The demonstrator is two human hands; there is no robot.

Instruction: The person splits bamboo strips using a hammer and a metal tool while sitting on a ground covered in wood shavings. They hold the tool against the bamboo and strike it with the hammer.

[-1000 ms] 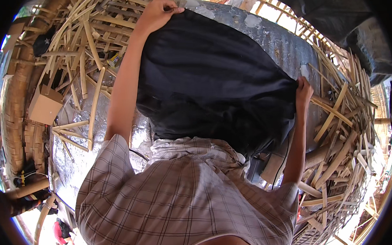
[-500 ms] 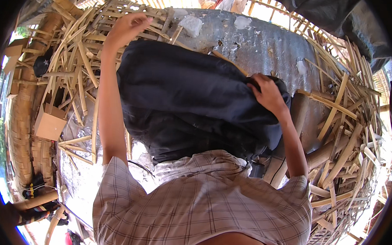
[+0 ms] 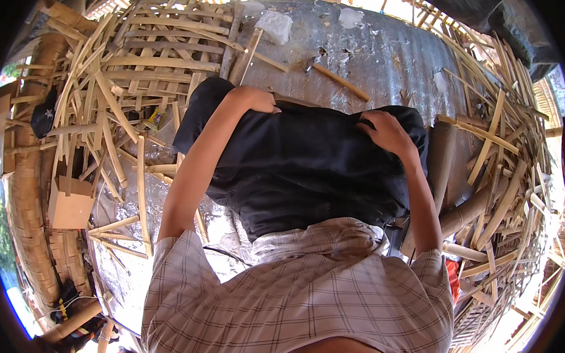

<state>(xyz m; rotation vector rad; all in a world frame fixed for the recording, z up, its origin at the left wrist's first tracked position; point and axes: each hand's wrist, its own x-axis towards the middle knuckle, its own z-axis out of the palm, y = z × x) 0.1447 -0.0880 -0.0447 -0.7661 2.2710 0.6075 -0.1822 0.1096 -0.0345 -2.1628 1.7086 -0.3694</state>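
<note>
Two bare hands hold one dark, loosely folded cloth garment (image 3: 307,169) across the person's lap, above the hem of a pale checked short-sleeved shirt (image 3: 300,295). At the far left, a curved woven bamboo wall (image 3: 28,206) runs down the edge of the view, and a small tan cardboard box (image 3: 69,205) lies against it; what the box holds cannot be told, since only its outer faces show. Next to that, a heap of split pale bamboo strips (image 3: 121,101) spreads over the ground, lying criss-cross as offcuts would.

The left hand (image 3: 257,100) is closed over the garment's upper left edge, fingers curled into the fabric, which seems to keep that side pulled out flat. Beyond the cloth lies a grey corrugated metal sheet (image 3: 378,52), bearing a thin bamboo stick (image 3: 338,80) and a few pale scraps.

The right hand (image 3: 386,133) is clenched on the upper right edge of the same garment, knuckles up, bunching the fabric there; judging by the two grips, the cloth is being held taut between the hands while its lower part drapes over the lap. Further right, thick round bamboo poles (image 3: 460,213) and more split strips lie piled towards the rim.
</note>
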